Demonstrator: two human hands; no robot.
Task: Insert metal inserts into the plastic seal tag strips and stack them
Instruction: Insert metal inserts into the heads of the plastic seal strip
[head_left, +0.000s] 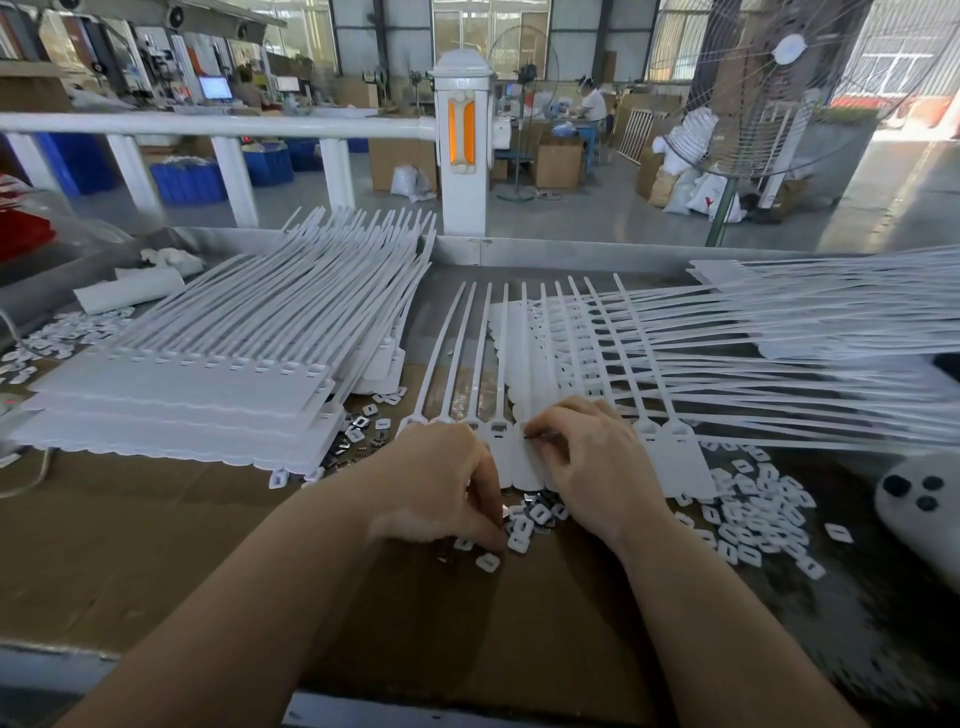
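The seal tag strip (524, 447) being worked lies at the centre of the cardboard sheet (156, 545), its tails fanning toward 12 o'clock; the right hand (592, 457) rests on its tag end, fingers curled, pinching a thin dark metal insert (540, 437) against one head; the left hand (441, 483), at 9 o'clock of it, reaches down with fingertips pinched into the loose inserts and white caps (524, 519) at 6 o'clock of the strip; finished strips form a stack (208, 384) at 10 o'clock; more strips (805, 338) spread at 2 o'clock.
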